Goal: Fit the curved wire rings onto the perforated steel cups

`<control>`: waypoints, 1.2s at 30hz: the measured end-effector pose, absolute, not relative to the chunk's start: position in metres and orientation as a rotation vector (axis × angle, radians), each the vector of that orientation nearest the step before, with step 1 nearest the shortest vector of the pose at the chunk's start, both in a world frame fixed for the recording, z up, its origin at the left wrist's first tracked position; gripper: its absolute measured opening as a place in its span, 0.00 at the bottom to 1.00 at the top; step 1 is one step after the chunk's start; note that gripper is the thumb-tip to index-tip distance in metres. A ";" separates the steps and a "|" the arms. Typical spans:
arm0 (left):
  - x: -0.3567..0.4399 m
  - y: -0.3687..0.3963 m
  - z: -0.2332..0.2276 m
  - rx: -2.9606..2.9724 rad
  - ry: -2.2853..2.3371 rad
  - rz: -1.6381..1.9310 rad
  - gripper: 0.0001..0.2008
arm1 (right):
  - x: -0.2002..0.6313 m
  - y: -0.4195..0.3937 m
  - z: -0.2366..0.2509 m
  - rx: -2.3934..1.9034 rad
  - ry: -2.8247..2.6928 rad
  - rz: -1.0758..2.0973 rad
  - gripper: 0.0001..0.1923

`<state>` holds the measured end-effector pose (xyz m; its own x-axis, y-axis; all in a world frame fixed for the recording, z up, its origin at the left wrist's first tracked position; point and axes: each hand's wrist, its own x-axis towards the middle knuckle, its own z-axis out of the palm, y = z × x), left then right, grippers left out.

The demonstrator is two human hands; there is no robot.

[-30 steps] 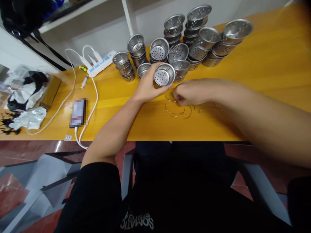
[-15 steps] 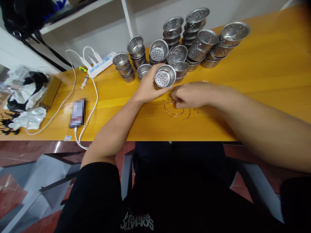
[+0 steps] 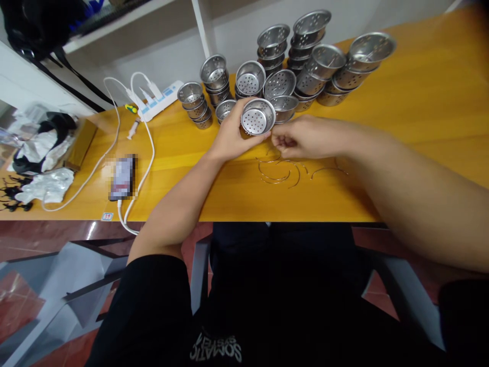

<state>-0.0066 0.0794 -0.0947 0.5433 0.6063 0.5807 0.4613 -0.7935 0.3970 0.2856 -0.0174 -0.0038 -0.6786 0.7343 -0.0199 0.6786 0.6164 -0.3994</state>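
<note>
Head view shows my left hand (image 3: 233,136) gripping the perforated steel cup (image 3: 258,116) tilted above the table (image 3: 420,107), right hand (image 3: 301,138) pinched beside its rim over loose wire handles (image 3: 278,171), so I'd steady the cup.

Stacked strainer cups (image 3: 290,66) wall off the far side ahead of me. Loose wire handles (image 3: 280,171) litter the table (image 3: 428,107) under my hands. Bare tabletop lies open to my right; phone (image 3: 123,177) and cable (image 3: 147,148) crowd the left.
</note>
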 end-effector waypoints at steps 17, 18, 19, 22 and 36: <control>-0.010 0.088 -0.101 2.563 0.885 1.214 0.59 | 0.300 -0.009 -0.002 -1.221 -2.484 0.432 0.04; -0.010 0.089 -0.102 2.551 0.891 1.220 0.59 | 0.299 -0.011 -0.001 -1.221 -2.459 0.449 0.05; -0.010 0.090 -0.102 2.539 0.893 1.233 0.60 | 0.298 -0.012 0.000 -1.218 -2.432 0.468 0.05; -0.009 0.093 -0.102 2.502 0.881 1.346 0.61 | 0.294 -0.013 -0.004 -1.211 -2.347 0.534 0.09; -0.013 0.098 -0.100 2.623 0.838 1.263 0.60 | 0.282 -0.014 -0.018 -1.314 -1.964 0.478 0.29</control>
<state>-0.0133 0.0982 -0.1001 0.5010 0.5244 0.6885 0.4311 -0.8410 0.3269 0.2824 -0.0137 -0.0180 -0.2266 0.9069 0.3552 0.6419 0.4133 -0.6459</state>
